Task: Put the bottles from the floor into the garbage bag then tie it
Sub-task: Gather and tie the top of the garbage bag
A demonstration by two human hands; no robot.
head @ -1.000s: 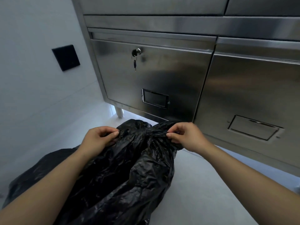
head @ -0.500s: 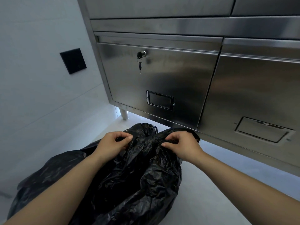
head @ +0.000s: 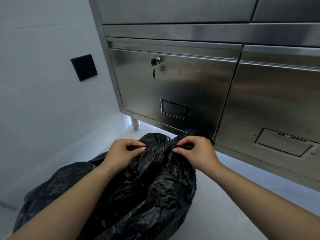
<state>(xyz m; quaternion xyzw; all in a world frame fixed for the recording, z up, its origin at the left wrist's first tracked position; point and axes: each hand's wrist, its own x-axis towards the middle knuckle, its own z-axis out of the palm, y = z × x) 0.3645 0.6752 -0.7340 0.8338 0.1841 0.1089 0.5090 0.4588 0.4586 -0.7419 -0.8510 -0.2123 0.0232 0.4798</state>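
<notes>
A crinkled black garbage bag [head: 147,193] lies on the pale floor in front of me, bulging and dark, its contents hidden. Its top is gathered into a twisted knot [head: 161,146] between my hands. My left hand [head: 121,153] pinches one black end of the bag's top on the left of the knot. My right hand [head: 195,151] pinches the other end on the right. No bottles show on the floor.
A stainless steel cabinet [head: 181,87] stands just behind the bag, with a key [head: 154,73] hanging from its lock and a round leg [head: 136,123] at its left corner. A white wall with a black square plate [head: 84,67] runs along the left.
Both hands have drawn the bag's two ends apart and the twist between them has tightened into a knot. The view has tilted slightly.
</notes>
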